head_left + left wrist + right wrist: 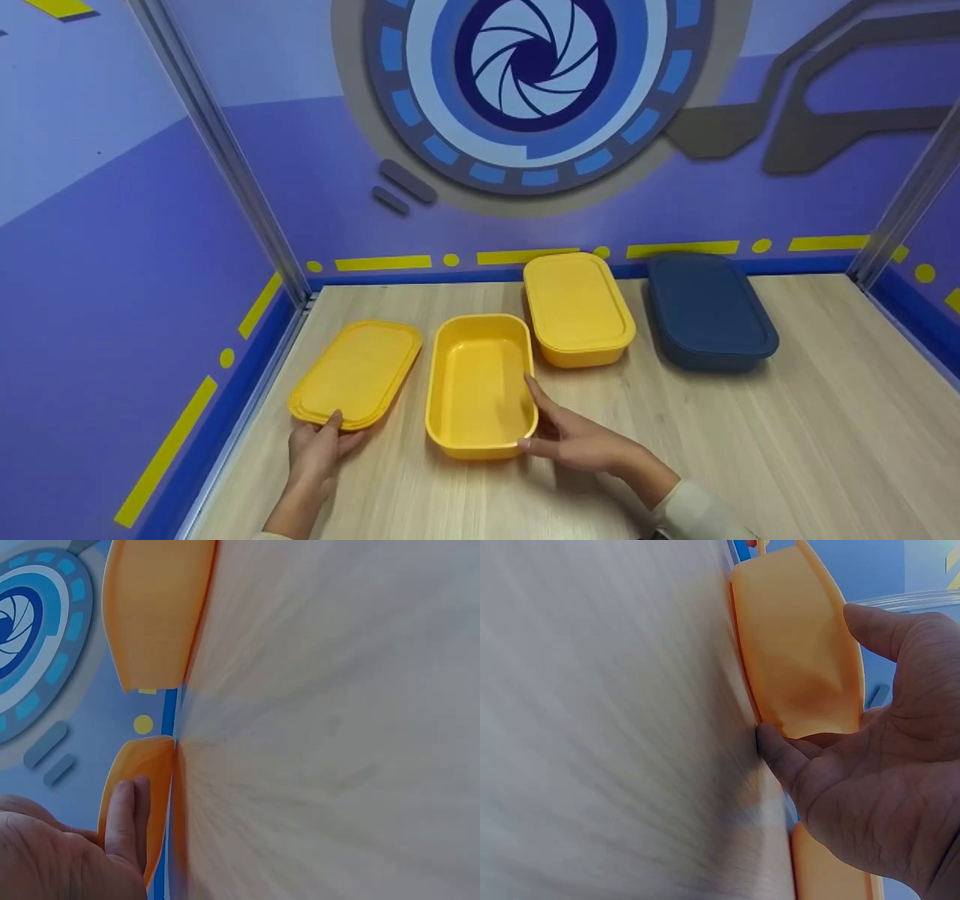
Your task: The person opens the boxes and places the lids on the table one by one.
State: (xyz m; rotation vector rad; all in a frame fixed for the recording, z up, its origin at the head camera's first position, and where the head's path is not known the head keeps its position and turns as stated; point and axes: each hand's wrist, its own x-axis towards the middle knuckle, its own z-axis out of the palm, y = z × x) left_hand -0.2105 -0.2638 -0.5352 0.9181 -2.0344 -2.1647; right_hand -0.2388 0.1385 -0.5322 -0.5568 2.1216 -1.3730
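At the left of the table in the head view, a flat yellow lid is in my left hand. The thumb lies on the lid's near edge while the fingers go underneath. Beside it stands an uncovered yellow food container with nothing visible inside. My right hand holds this container at its near right corner, thumb at the rim and fingers along the side. The left wrist view has two fingers against the lid. In the right wrist view, thumb and fingers span the container's wall.
Behind and to the right, a yellow container with its lid on stands near the back wall. A dark blue lidded container is to its right. Printed panels enclose the wooden table at the back and sides.
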